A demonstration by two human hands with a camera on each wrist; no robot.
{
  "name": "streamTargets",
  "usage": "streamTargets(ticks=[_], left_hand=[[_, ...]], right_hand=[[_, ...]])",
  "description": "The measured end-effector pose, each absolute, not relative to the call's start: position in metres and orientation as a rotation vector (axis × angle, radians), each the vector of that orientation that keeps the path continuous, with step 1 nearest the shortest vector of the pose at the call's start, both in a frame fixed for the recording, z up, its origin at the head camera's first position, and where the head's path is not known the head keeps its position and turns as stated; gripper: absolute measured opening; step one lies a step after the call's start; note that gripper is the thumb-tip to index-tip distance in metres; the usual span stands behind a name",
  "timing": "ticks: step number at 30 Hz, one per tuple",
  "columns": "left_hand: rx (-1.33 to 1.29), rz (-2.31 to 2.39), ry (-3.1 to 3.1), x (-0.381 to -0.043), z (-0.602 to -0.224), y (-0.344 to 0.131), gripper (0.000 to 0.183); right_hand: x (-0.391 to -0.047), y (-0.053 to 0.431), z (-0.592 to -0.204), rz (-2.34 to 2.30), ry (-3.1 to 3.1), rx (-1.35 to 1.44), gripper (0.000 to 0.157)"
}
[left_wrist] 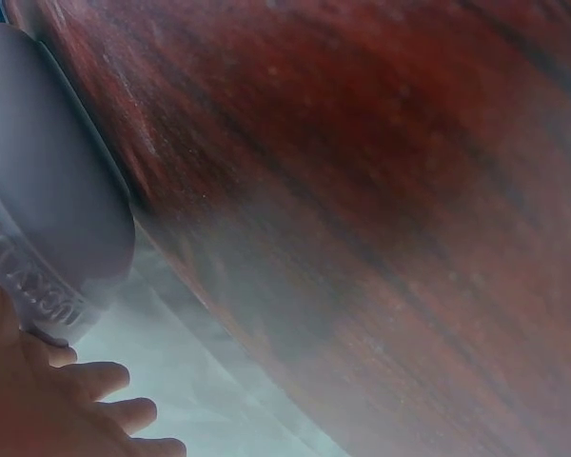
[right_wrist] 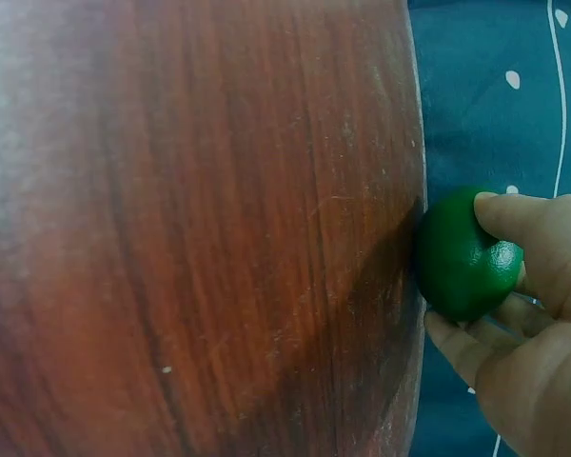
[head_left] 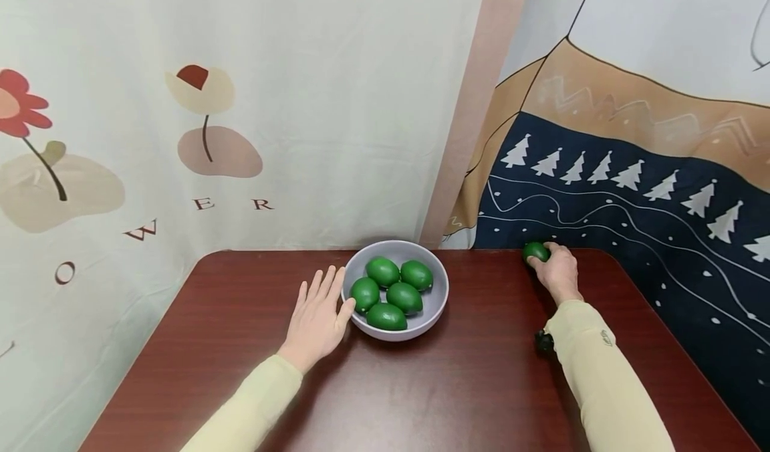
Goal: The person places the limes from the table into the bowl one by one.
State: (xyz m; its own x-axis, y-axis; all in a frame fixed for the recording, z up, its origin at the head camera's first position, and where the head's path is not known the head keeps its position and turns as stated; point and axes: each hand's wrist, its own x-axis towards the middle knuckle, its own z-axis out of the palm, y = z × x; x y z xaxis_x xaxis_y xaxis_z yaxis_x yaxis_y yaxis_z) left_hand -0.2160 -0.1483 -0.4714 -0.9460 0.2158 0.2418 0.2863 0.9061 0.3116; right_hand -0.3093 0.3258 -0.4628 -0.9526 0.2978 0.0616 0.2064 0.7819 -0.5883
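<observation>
A grey bowl (head_left: 442, 291) stands near the table's back edge with several green limes (head_left: 387, 317) inside. My left hand (head_left: 319, 315) rests against the bowl's left side, its fingers straight and spread. In the left wrist view the fingers (left_wrist: 100, 381) lie by the bowl (left_wrist: 57, 162), which has raised lettering near its rim. Off to the right, my right hand (head_left: 558, 273) grips a single lime (head_left: 535, 251) at the back edge of the table. The right wrist view has the thumb on top of this lime (right_wrist: 462, 257) and fingers curled beneath it.
The dark red wooden table (head_left: 481, 385) ends at a pale curtain (head_left: 337, 104) with flower prints. Behind the right hand hangs a dark blue cloth (head_left: 601, 201) with white trees. A small black device (head_left: 544, 342) sits at the right wrist.
</observation>
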Motion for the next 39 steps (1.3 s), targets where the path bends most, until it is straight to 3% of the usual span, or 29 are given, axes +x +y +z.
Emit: streamTargets(ticks=[39], left_hand=[[-0.395,-0.532,-2.851,-0.218,-0.474,-0.15,0.066]], right_hand=[[-0.285,0.311,-0.471,0.966,-2.803,-0.305,0.053]])
